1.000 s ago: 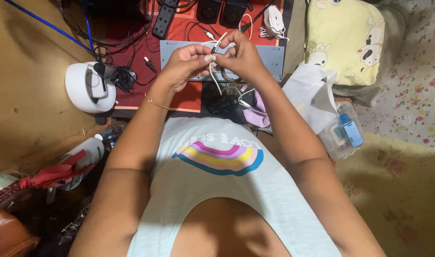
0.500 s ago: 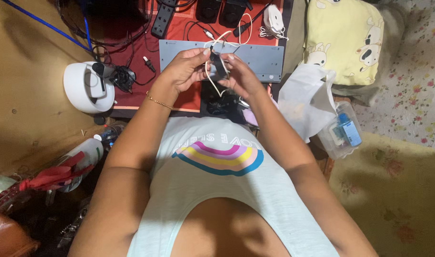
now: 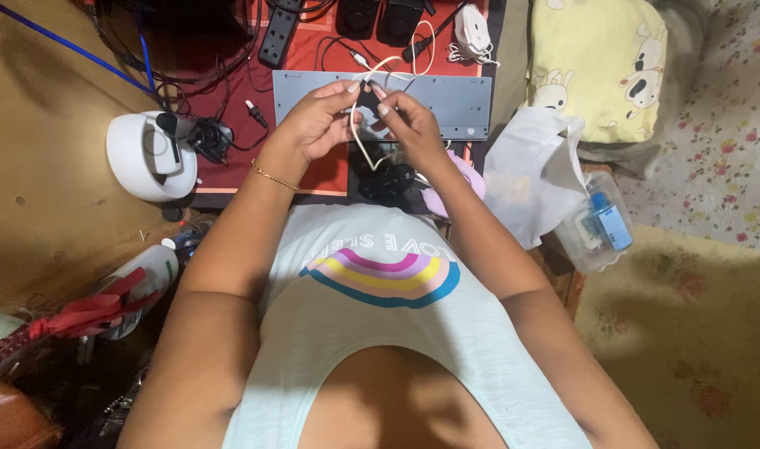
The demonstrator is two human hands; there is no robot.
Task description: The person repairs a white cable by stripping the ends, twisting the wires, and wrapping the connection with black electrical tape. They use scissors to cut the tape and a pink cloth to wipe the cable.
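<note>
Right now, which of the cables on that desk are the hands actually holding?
The white cable, pinched by both hands, left and right, looping below them. The black cables lie untouched on the red mat.

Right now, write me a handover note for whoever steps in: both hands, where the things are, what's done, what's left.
Left hand: raised over the table, fingers pinching the white cable near its top.
Right hand: close beside it, fingertips on the same cable and on a small dark part that is too hidden to make out.
The cable hangs in a loop below both hands, above the grey keyboard on the red mat.
Done: cable lifted and gripped in both hands.
Left: the cable is still loose, not coiled or set down.
Nearby: white round device at left, clear plastic box at right.
</note>
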